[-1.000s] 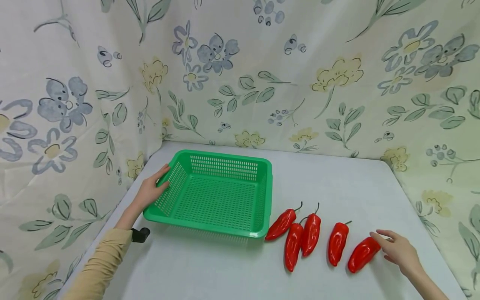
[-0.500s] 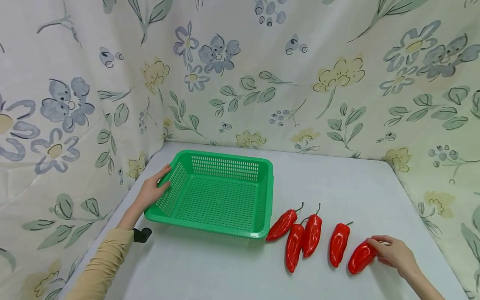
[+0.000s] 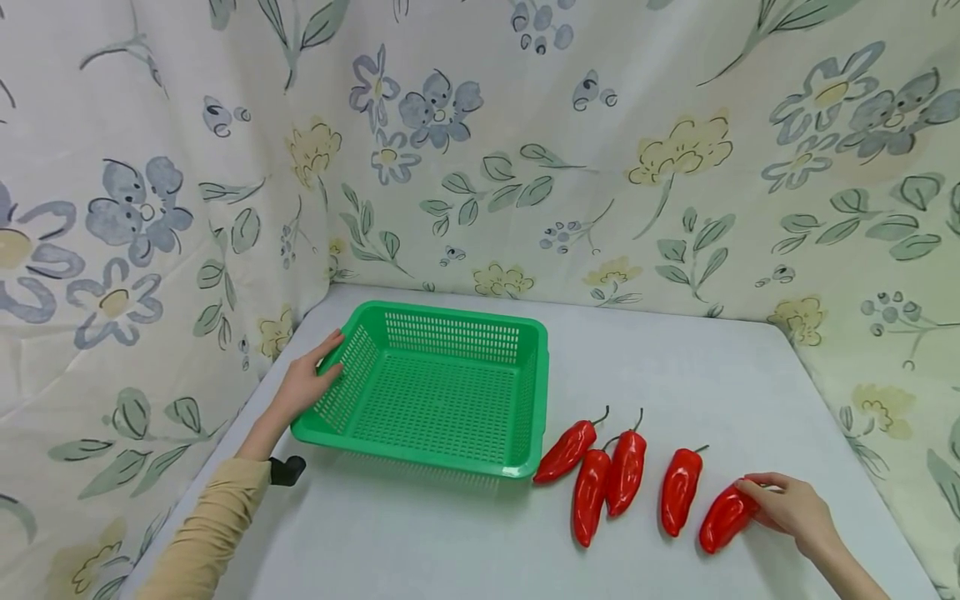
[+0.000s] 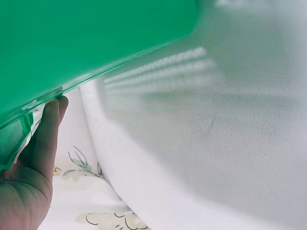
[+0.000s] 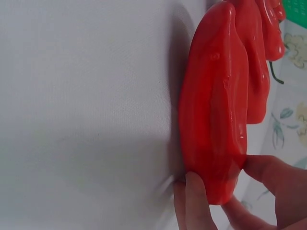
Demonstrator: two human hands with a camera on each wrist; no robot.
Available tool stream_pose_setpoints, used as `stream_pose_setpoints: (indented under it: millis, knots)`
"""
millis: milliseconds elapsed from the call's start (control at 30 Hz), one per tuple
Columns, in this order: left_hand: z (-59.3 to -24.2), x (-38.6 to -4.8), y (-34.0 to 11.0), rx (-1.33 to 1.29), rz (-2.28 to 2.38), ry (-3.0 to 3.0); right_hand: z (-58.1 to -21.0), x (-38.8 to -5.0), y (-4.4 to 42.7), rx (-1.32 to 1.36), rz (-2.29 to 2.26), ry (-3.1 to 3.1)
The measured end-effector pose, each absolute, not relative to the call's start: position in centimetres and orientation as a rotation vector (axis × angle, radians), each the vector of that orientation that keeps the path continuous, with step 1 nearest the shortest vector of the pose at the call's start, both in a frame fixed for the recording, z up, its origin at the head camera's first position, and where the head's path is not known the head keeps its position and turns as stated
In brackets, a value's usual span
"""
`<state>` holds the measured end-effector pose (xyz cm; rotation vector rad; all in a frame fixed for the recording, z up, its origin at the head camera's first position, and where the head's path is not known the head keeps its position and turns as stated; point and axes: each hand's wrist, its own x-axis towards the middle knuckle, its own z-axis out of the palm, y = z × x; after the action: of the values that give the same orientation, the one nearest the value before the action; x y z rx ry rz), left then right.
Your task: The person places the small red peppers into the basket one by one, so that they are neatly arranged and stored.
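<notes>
A green plastic basket (image 3: 438, 400) with slotted walls stands on the white table. At its left rim, my left hand (image 3: 306, 382) grips the edge; in the left wrist view its fingers (image 4: 48, 136) meet the rim from below. The rightmost red pepper (image 3: 726, 525) lies on its side on the table. My right hand (image 3: 791, 508) pinches it at its stem end. Seen by the right wrist camera, the thumb and fingers (image 5: 196, 203) sit on opposite sides of that pepper (image 5: 211, 105). Its stem is hidden by the hand.
A single red pepper (image 3: 680, 493) lies just left of the held one. Further left, several more, such as a red pepper (image 3: 590, 498), cluster by the basket's right front corner. A floral curtain (image 3: 487, 150) surrounds the table (image 3: 420, 542). Something black (image 3: 287, 471) sits at the left wrist.
My right hand has moved slightly left and closed its fingers on the rightmost pepper's stem end. The left hand keeps its place on the basket rim.
</notes>
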<state>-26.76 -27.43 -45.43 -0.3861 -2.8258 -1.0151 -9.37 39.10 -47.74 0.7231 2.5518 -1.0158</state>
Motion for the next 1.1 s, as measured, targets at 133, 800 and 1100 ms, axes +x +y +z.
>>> stream_pose_setpoints:
  millis: [133, 800, 1100]
  knots:
    - [-45.5, -26.8, -27.4, -0.386, -1.022, -2.825, -47.7, -9.3, 39.1, 0.72, -1.04, 2.542]
    - [-45.6, -26.9, -27.4, -0.411, -1.04, -2.791, -46.3, -9.3, 39.4, 0.754, -1.176, 2.485]
    - [-45.7, -26.9, -27.5, -0.409, -1.02, -2.796, -44.7, -10.2, 39.4, 0.727, -1.232, 2.496]
